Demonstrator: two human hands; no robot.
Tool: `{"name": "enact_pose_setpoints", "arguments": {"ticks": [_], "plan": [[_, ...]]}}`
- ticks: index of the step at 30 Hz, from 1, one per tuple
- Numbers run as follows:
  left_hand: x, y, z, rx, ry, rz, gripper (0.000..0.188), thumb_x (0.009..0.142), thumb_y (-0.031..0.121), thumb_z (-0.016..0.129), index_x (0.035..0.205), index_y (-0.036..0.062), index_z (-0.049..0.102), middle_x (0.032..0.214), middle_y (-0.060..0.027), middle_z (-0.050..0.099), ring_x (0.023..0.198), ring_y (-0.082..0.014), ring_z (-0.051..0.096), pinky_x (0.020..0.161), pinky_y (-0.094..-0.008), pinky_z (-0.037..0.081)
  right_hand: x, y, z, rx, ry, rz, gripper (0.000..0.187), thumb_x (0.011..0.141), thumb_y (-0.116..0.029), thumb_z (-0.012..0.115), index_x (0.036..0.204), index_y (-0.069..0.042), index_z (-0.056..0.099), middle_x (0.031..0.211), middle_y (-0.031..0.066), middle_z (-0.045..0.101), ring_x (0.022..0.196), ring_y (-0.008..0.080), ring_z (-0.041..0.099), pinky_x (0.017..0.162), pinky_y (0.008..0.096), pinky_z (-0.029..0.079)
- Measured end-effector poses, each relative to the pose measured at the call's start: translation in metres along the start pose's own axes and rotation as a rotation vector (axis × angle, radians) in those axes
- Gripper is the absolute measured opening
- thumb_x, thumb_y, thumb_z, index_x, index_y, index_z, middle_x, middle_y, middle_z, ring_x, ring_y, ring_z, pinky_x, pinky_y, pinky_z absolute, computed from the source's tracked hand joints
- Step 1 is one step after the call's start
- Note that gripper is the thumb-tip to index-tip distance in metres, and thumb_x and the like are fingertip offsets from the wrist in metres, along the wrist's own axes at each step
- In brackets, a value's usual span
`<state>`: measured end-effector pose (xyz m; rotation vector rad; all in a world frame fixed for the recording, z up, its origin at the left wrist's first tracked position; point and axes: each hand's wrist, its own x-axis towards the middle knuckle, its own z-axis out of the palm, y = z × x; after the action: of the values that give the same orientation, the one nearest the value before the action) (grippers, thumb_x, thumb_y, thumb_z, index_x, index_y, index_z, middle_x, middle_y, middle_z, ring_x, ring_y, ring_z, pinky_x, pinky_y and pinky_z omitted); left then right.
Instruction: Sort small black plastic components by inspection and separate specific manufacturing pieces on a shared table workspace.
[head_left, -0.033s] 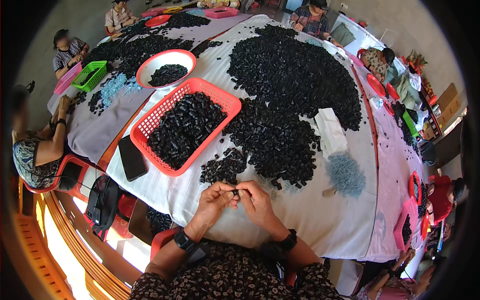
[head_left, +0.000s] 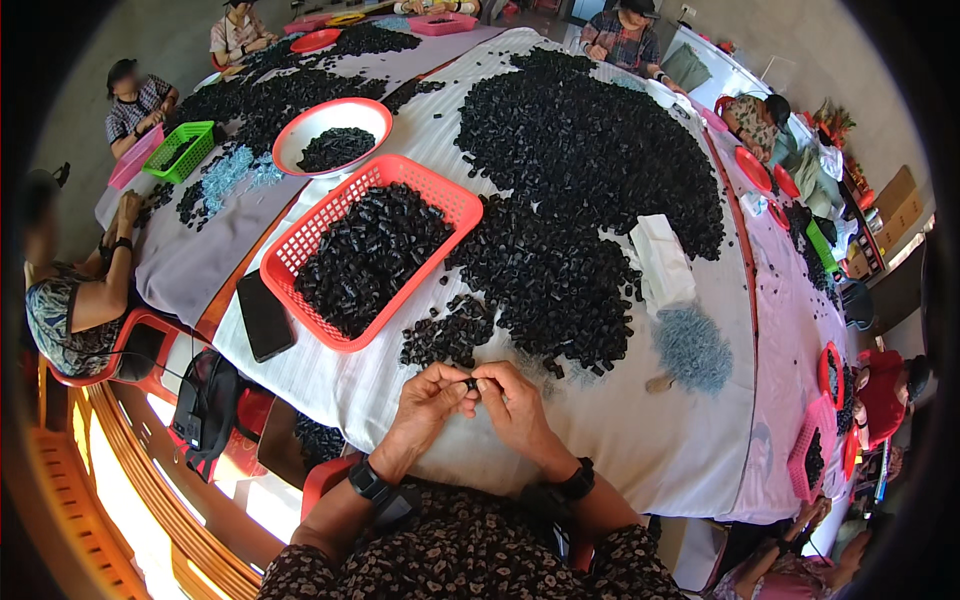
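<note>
Both hands meet just over the near edge of the surface [head_left: 640, 440]. Left hand [head_left: 425, 400] and right hand [head_left: 515, 405] touching at the fingertips, fingers narrowed to a pinch on one small black part [head_left: 470, 383] held between them, above the cloth rather than resting on it. Hard to tell whether one piece or two are pinched; too small and mostly hidden by the fingers.

To do this well, probably: keep the pinch light and close to the tips, hold the part square to both thumbs, work low over the cloth so a slip drops it close by, not off the near edge.

Just beyond the hands, a loose black pile [head_left: 560, 260] spreading toward the far edge: short, stubby, matte plastic-looking bits, tubular as far as can be told. Left of it, a red basket [head_left: 455, 205] of open mesh, rigid, rectangular, set at an angle and filled with the same parts. Further back, a round red-rimmed bowl [head_left: 300, 125], white inside, with a smaller heap. At the left edge, a flat dark phone [head_left: 264, 315], glossy. Toward the right, a white folded bag [head_left: 662, 262] and a bluish heap [head_left: 692, 348] of fine pale bits. Cloth pale, faintly striped, slightly creased.
</note>
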<state>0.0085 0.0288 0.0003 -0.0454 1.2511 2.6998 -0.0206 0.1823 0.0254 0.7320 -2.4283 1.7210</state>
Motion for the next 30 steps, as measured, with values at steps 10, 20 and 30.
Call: {"name": "enact_pose_setpoints", "arguments": {"ticks": [10, 20, 30], "plan": [[0.0, 0.001, 0.007, 0.105, 0.029, 0.021, 0.011, 0.091, 0.0, 0.051, 0.1, -0.0011, 0.056, 0.089, -0.0113, 0.063, 0.075, -0.0164, 0.06, 0.068, -0.028, 0.05, -0.001, 0.008, -0.002, 0.386, -0.038, 0.213, 0.017, 0.085, 0.005, 0.051, 0.101, 0.001, 0.054, 0.085, 0.0031, 0.059, 0.075, 0.0072, 0.058, 0.067, 0.0226, 0.048], [0.005, 0.006, 0.009, 0.226, -0.027, 0.07, 0.009, 0.09, 0.002, 0.054, 0.098, -0.0014, 0.056, 0.087, -0.0095, 0.064, 0.074, -0.0147, 0.059, 0.07, -0.0269, 0.05, 0.005, 0.008, -0.01, 0.442, -0.086, 0.225, 0.014, 0.087, 0.003, 0.051, 0.1, 0.0, 0.055, 0.087, 0.0019, 0.06, 0.076, 0.0061, 0.057, 0.068, 0.0211, 0.048], [0.002, 0.005, 0.013, 0.33, 0.006, 0.119, 0.007, 0.089, 0.002, 0.056, 0.095, -0.0023, 0.056, 0.085, -0.0094, 0.064, 0.072, -0.0125, 0.059, 0.069, -0.0254, 0.05, 0.001, 0.013, -0.005, 0.323, -0.023, 0.163, 0.012, 0.084, 0.006, 0.053, 0.094, 0.0, 0.054, 0.085, 0.0037, 0.061, 0.075, 0.0058, 0.059, 0.065, 0.0211, 0.048]]}}
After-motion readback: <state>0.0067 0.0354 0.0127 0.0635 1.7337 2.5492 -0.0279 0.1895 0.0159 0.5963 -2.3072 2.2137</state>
